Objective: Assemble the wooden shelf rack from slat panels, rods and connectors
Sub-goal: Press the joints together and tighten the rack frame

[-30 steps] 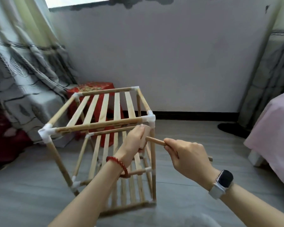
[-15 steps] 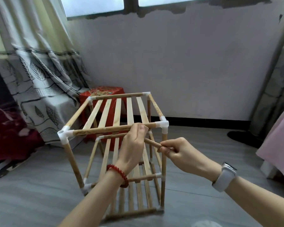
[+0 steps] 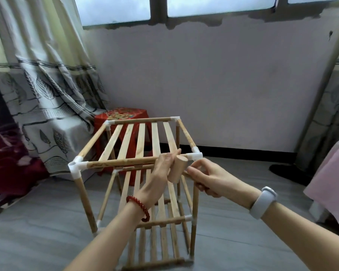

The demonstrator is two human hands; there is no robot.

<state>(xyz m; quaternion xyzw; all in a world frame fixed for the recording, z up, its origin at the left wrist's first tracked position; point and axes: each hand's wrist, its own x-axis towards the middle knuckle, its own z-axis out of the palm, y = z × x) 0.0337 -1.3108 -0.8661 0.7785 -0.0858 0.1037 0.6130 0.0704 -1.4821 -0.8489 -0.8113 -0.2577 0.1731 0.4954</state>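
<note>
The loose rod (image 3: pixel 177 168) stands at the centre of the view, just at 5 o'clock from the top front rail (image 3: pixel 125 163) of the rack (image 3: pixel 137 173), its round cut end tipped up toward the camera. The left hand (image 3: pixel 160 178) lies at the rod's 9 o'clock, fingers nearly straight and laid along the rod and the rail; whether the thumb wraps the rod cannot be told. The right hand (image 3: pixel 205 179) sits at the rod's 3 o'clock, fingers curled, pinching a thin wooden piece that runs behind the rod; what that piece is cannot be told. No brand, label or writing can be read anywhere.

The rack stands upright on the grey floor (image 3: pixel 233 231): pale wooden rods joined at the corners by white plastic connectors (image 3: pixel 195 155), with a slat panel (image 3: pixel 141 139) on top and another lower down. The connector at 9 o'clock (image 3: pixel 74 167) shows an open socket facing up. A red bead bracelet (image 3: pixel 139 206) circles the left wrist, a watch with a white strap (image 3: pixel 262 202) the right.
</note>
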